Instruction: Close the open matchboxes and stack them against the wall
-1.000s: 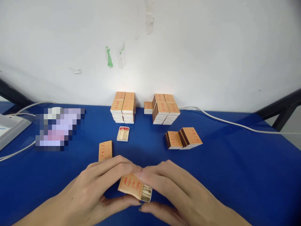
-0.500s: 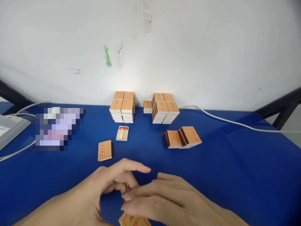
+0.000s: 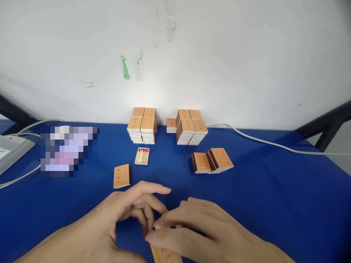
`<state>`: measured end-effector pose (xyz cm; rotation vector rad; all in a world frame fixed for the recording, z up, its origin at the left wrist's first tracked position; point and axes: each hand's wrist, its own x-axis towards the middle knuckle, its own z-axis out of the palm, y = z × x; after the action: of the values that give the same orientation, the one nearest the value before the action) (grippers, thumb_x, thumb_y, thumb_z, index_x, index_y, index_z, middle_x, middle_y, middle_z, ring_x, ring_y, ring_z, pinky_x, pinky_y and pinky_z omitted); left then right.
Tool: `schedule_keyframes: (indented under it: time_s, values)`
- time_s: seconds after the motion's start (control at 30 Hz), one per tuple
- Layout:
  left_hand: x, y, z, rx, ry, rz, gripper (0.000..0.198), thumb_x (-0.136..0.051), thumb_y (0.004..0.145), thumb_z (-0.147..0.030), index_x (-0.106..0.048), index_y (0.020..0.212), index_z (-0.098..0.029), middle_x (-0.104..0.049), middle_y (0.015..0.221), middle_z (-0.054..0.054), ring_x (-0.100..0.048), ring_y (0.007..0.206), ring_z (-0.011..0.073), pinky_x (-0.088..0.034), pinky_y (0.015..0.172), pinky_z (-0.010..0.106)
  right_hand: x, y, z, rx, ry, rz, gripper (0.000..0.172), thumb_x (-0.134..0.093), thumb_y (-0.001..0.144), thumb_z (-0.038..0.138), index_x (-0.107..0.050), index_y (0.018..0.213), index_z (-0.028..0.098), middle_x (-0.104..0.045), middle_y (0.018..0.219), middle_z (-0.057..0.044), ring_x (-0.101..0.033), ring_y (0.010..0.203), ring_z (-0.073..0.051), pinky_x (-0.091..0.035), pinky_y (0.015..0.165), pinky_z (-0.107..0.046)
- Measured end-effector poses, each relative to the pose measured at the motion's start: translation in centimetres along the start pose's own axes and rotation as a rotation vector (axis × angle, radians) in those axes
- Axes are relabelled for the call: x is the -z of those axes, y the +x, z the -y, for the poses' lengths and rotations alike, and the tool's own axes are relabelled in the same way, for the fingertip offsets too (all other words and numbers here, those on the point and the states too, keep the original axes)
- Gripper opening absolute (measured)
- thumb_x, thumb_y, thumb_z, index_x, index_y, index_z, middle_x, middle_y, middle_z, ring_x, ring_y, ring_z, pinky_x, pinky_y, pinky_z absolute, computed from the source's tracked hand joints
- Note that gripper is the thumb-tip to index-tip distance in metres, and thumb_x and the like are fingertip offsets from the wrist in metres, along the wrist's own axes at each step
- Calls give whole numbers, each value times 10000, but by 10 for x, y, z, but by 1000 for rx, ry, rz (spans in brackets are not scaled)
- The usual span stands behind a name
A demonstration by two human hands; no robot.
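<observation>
Both my hands meet low at the front of the blue table (image 3: 274,204). My left hand (image 3: 120,219) curls its fingers inward, index finger stretched out, fingertips touching those of my right hand (image 3: 192,233). My right hand lies over a tan matchbox (image 3: 164,255) with red print, of which only a corner shows at the bottom edge. It seems pinched between both hands. Just beyond my left hand lies a closed matchbox sleeve (image 3: 121,176). Farther back sits an open tray of red-tipped matches (image 3: 142,156).
Two tall stacks of matchboxes (image 3: 142,125) (image 3: 190,127) stand against the white wall. A low pair of stacks (image 3: 211,160) lies right of centre. White cables run along the back. A pale device (image 3: 11,151) and a blurred patch sit at the left.
A second ago both hands held the half-open matchbox in full view. It has since dropped toward the bottom edge under my right hand. My left fingers have curled in.
</observation>
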<state>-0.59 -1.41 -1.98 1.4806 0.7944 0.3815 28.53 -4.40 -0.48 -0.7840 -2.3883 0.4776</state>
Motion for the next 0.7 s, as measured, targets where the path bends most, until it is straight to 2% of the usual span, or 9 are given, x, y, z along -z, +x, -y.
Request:
schedule_keyframes:
  time_s: [0.07,0.13,0.2,0.27,0.33,0.4,0.47,0.63,0.7]
  values:
    - [4,-2,1,-22,119,-78,982,-1007,857,-354,-460,1664,-473,-768,1384,49,-773,1037,207,-670,992,361,10,1,-7,10,-73,-29,330,-624,1172,448,-679,1443,268,-840,1264,5,-775,1154,-143,-517,1176,-299]
    - [8,-3,-1,-75,264,-196,830,-913,955,-411,-463,1650,-460,-754,1405,57,-767,943,181,-686,944,352,24,1,-20,-3,-148,-59,433,-715,1106,523,-664,1438,250,-830,1264,-22,-747,1141,-190,-525,1114,-347]
    - [13,-2,-8,-142,414,-366,619,-803,1039,-430,-513,1585,-453,-766,1325,20,-747,855,147,-691,895,319,39,0,-37,-101,-319,-143,458,-732,1094,522,-633,1473,286,-819,1267,-29,-710,1166,-248,-494,1067,-423]
    - [18,0,-16,-197,578,-555,459,-762,1057,-466,-594,1483,-433,-771,1157,-22,-722,804,134,-676,825,273,49,-4,-55,-198,-414,-191,514,-731,1085,555,-610,1523,316,-802,1218,-44,-685,1150,-300,-466,1030,-479]
    - [25,2,-23,-226,773,-680,354,-764,1033,-530,-679,1352,-402,-747,1069,-28,-702,768,135,-614,649,221,54,-7,-71,-288,-426,-164,528,-725,1082,575,-597,1545,355,-768,1247,-56,-665,1185,-335,-444,1047,-521]
    - [33,2,-26,-224,951,-727,306,-758,1003,-605,-731,1191,-366,-737,1120,-15,-688,720,133,-491,477,226,55,-10,-81,-357,-415,-123,552,-728,1079,580,-571,1576,396,-727,1322,-68,-640,1247,-354,-428,1069,-547]
    - [42,1,-25,-186,1061,-754,367,-741,973,-679,-732,1123,-344,-730,1226,-3,-681,679,135,-438,433,259,54,-11,-86,-390,-408,-96,583,-719,1082,588,-535,1611,425,-696,1376,-75,-618,1292,-360,-415,1083,-557]
    - [56,-3,-11,-46,1094,-715,697,-774,823,-862,-717,1292,-349,-749,1273,38,-665,613,169,-578,591,349,53,-13,-85,-383,-417,-62,571,-673,1096,621,-534,1611,417,-682,1381,-87,-615,1289,-362,-405,1085,-557]
    - [57,-3,-6,-20,1050,-690,744,-785,791,-883,-742,1292,-335,-762,1243,57,-697,640,201,-598,634,380,53,-14,-85,-381,-425,-46,558,-673,1103,601,-536,1609,409,-681,1403,-90,-616,1299,-364,-399,1084,-556]
